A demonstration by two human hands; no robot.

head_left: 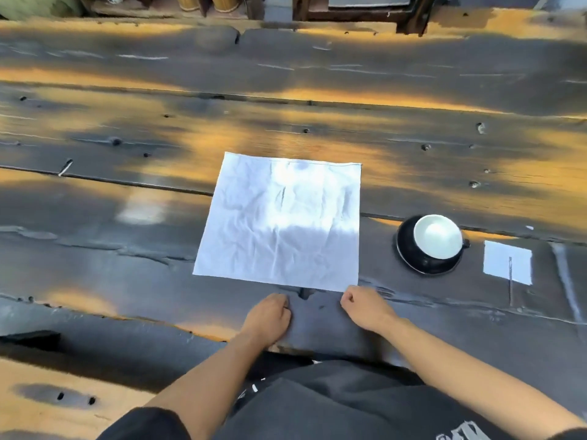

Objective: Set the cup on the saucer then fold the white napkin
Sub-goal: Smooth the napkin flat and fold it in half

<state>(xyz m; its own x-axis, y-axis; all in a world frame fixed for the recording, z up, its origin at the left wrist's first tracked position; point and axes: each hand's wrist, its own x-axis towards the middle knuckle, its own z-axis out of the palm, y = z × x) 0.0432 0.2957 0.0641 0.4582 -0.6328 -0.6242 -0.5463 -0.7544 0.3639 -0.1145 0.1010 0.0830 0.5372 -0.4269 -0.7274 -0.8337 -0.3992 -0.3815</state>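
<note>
A white napkin (pixel 281 222) lies spread flat and square on the dark wooden table (pixel 127 217), straight ahead of me. To its right a black cup with a white inside (pixel 437 237) stands on a black saucer (pixel 409 258). My left hand (pixel 270 314) rests on the table just below the napkin's near edge, fingers curled in, holding nothing. My right hand (pixel 362 308) sits at the napkin's near right corner with fingers curled; whether it pinches the cloth is hard to tell.
A small white card (pixel 507 261) lies on the table right of the saucer. The table's near edge runs just in front of my lap. Dark furniture and baskets stand beyond the far edge.
</note>
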